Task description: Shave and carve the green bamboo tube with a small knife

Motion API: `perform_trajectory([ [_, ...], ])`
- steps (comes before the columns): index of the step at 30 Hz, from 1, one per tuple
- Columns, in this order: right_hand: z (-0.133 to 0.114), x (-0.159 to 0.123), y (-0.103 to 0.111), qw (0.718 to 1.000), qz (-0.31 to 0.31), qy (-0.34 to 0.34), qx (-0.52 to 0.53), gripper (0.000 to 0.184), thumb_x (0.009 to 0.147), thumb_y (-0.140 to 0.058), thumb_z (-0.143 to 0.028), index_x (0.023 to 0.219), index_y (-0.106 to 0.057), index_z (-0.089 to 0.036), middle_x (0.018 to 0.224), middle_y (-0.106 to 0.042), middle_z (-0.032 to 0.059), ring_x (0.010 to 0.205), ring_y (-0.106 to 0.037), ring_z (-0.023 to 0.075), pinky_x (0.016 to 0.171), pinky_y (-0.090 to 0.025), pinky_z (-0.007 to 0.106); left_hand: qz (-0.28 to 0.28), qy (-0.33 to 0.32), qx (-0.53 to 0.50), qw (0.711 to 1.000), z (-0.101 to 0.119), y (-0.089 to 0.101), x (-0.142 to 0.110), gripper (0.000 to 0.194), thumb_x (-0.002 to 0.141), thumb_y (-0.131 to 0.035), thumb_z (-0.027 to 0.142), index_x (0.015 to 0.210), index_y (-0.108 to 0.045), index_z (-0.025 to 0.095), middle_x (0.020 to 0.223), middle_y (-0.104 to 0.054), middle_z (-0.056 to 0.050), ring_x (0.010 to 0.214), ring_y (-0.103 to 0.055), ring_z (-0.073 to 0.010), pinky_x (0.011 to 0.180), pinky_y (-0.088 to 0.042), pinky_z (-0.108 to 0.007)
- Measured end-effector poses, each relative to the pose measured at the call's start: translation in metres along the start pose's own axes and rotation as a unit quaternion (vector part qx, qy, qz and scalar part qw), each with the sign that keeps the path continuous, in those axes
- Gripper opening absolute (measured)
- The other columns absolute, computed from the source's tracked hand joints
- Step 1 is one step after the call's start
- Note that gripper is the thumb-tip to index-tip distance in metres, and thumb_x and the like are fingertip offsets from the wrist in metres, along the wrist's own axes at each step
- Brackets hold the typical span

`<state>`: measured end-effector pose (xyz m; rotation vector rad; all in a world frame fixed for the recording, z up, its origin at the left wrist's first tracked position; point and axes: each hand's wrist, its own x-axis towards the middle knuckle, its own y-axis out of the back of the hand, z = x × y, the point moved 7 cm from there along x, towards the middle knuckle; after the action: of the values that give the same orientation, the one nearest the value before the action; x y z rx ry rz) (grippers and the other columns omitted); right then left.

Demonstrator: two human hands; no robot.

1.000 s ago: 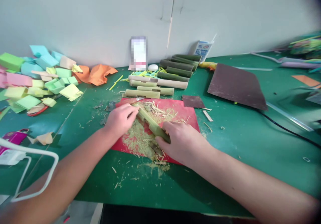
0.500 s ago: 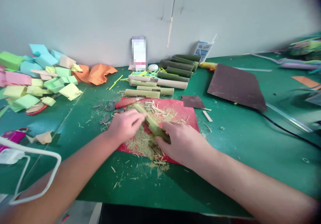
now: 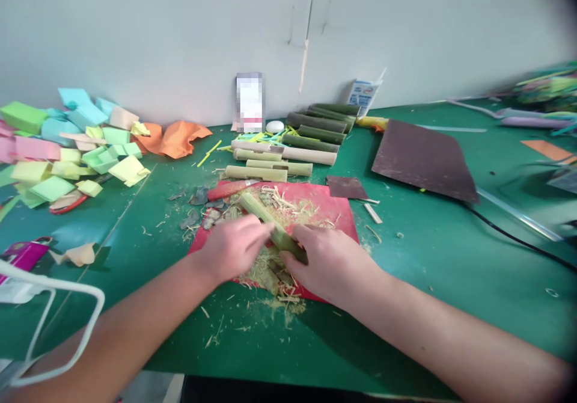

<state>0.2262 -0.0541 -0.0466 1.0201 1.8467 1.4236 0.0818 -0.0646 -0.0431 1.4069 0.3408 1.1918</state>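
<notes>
My right hand (image 3: 331,258) is wrapped round the near end of a pale green bamboo tube (image 3: 258,206), which lies slanted with a notch in its side. Slightly blurred, my left hand (image 3: 237,243) is closed in a pinch against the tube's middle; whatever its fingers hold is hidden. Beneath both hands a red sheet (image 3: 340,210) is strewn with bamboo shavings and dust (image 3: 265,270). A red-handled tool (image 3: 229,190) lies at the sheet's far left edge. Scraps of dark sandpaper (image 3: 198,195) sit left of it.
Several cut bamboo tubes (image 3: 293,152) lie in rows behind the sheet. A phone (image 3: 249,99) leans on the wall. Folded coloured paper (image 3: 67,150) piles up at left. On the right are a small brown square (image 3: 346,187), a large brown sheet (image 3: 421,159) and a black cable (image 3: 514,231).
My left hand has slid along the tube towards me and to the right. My right hand keeps its hold, and the tube has barely moved.
</notes>
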Motion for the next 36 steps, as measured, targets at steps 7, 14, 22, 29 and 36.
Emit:
perform_trajectory([
  [7, -0.001, -0.001, 0.001, 1.0, 0.002, 0.002, -0.008, 0.019, 0.079, -0.05, -0.037, 0.072, -0.052, -0.02, 0.066, -0.059, 0.0016, 0.057, -0.052, 0.0143, 0.05, -0.024, 0.027, 0.059, 0.04, 0.025, 0.997, -0.007, 0.008, 0.0, 0.022, 0.09, -0.049, 0.024, 0.098, -0.068, 0.015, 0.082, -0.068, -0.006, 0.075, -0.063, -0.0145, 0.069, -0.051, -0.026],
  [14, 0.0, -0.001, 0.001, 1.0, 0.004, 0.002, -0.004, 0.02, 0.08, -0.049, -0.038, 0.071, -0.052, -0.02, 0.067, -0.059, 0.0022, 0.058, -0.052, 0.0152, 0.05, -0.024, 0.027, 0.083, 0.071, 0.037, 0.993, -0.017, 0.012, 0.0, 0.022, 0.09, -0.049, 0.025, 0.093, -0.069, 0.015, 0.081, -0.067, -0.006, 0.074, -0.063, -0.0144, 0.07, -0.051, -0.026],
  [22, -0.001, -0.001, 0.001, 1.0, 0.001, 0.005, -0.004, 0.02, 0.08, -0.048, -0.037, 0.071, -0.05, -0.02, 0.067, -0.06, 0.0021, 0.058, -0.053, 0.0152, 0.05, -0.024, 0.027, 0.087, 0.051, 0.01, 0.995, -0.016, 0.011, 0.001, 0.02, 0.089, -0.05, 0.024, 0.092, -0.069, 0.016, 0.081, -0.068, -0.006, 0.074, -0.063, -0.0142, 0.071, -0.051, -0.026],
  [29, -0.001, -0.002, 0.002, 1.0, 0.004, 0.009, -0.005, 0.018, 0.08, -0.049, -0.036, 0.072, -0.051, -0.02, 0.066, -0.059, 0.0018, 0.058, -0.053, 0.0151, 0.05, -0.024, 0.027, 0.046, 0.018, -0.003, 0.999, -0.009, 0.006, 0.0, 0.019, 0.089, -0.052, 0.025, 0.095, -0.069, 0.018, 0.082, -0.068, -0.005, 0.071, -0.063, -0.0124, 0.067, -0.05, -0.023],
  [36, -0.003, -0.002, 0.003, 1.0, 0.004, 0.015, -0.006, 0.016, 0.081, -0.049, -0.034, 0.074, -0.053, -0.019, 0.066, -0.06, 0.0021, 0.057, -0.054, 0.0148, 0.049, -0.025, 0.027, 0.002, 0.002, -0.016, 1.0, 0.0, 0.002, -0.001, 0.024, 0.091, -0.049, 0.024, 0.105, -0.066, 0.018, 0.08, -0.067, -0.004, 0.069, -0.062, -0.0126, 0.065, -0.05, -0.024],
])
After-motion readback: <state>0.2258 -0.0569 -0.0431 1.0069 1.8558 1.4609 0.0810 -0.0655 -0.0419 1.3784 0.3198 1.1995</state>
